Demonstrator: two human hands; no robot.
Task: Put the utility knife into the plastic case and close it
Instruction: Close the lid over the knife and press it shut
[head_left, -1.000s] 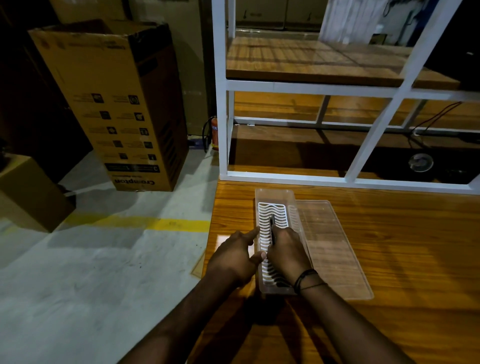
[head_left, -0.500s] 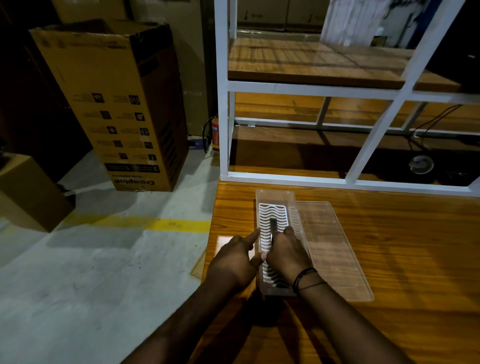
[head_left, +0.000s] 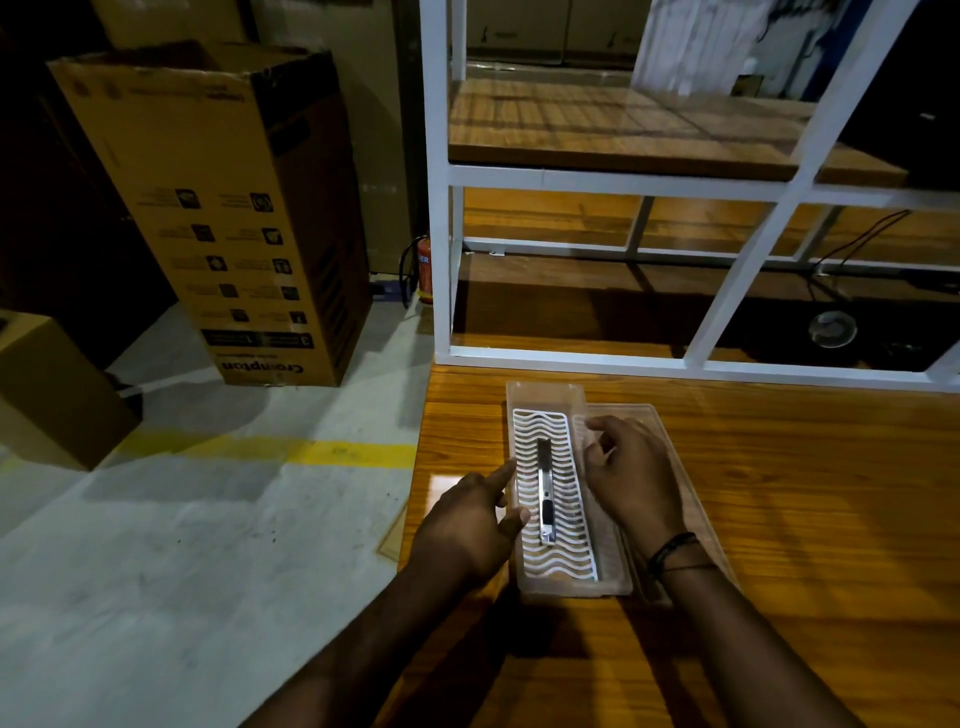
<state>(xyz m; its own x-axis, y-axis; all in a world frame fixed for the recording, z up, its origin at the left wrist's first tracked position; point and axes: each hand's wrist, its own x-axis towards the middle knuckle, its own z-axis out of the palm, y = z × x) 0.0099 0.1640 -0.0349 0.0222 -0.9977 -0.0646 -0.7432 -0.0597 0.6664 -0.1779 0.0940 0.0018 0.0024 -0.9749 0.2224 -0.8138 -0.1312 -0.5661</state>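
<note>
Lying lengthwise on the white wavy insert (head_left: 553, 493), the utility knife (head_left: 545, 493) already sits inside the plastic case (head_left: 566, 584) on the counter (head_left: 779, 519); the left hand (head_left: 470, 525), empty with fingers spread, presses the case's near wall, seemingly to steady it; the right hand (head_left: 631, 478), loosely curled and gripping nothing, rests over the clear lid (head_left: 691, 499) beside it, likely ready to swing it shut.
</note>
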